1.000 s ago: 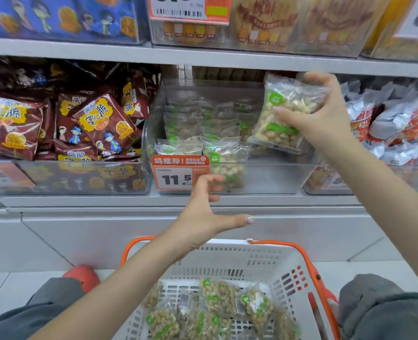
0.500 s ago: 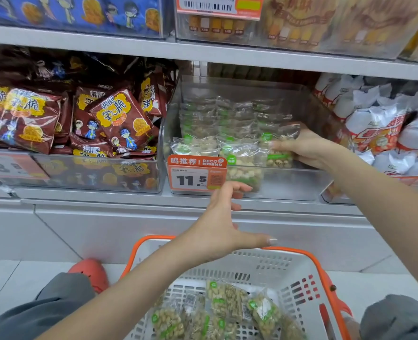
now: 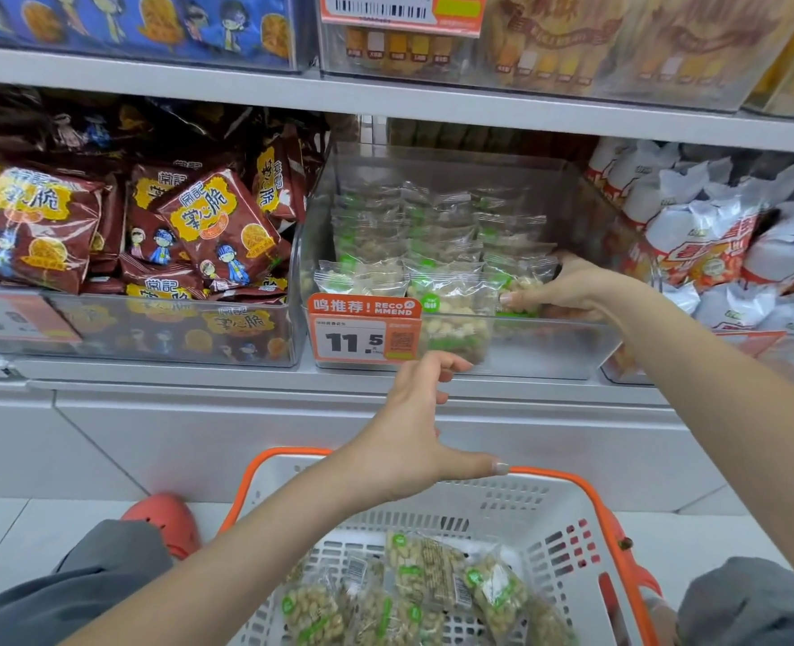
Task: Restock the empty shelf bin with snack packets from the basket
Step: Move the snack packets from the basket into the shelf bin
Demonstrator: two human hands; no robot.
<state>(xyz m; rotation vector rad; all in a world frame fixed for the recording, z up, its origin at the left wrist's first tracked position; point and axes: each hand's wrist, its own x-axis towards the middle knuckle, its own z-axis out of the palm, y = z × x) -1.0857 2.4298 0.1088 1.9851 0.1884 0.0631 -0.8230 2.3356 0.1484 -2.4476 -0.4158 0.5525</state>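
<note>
The setting was a shop aisle with a grey metal shelf (image 3: 246, 380) carrying clear plastic bins. At the right side of the centre shelf bin (image 3: 549, 352), the fingers (image 3: 525, 298) of the right hand (image 3: 567, 291) were curled round a clear snack packet (image 3: 523, 284) of pale nuts, pinching it low inside the bin. Beside it, two matching packets (image 3: 451, 314) stood upright against the front wall, behind an orange price tag (image 3: 365, 331) marked 11.5. The left hand (image 3: 414, 440) hovered in front of the shelf edge, below the tag, with its fingers (image 3: 441, 366) loosely bent, the thumb stretched out, and nothing held. Under both arms stood a white basket (image 3: 558, 519) with an orange rim, holding several more nut packets (image 3: 423, 580). The bin to the left contained dark red snack bags (image 3: 218, 226); the bin to the right contained white and red bags (image 3: 702, 240). An orange shoe (image 3: 166, 519) rested on the floor beside the basket.
</note>
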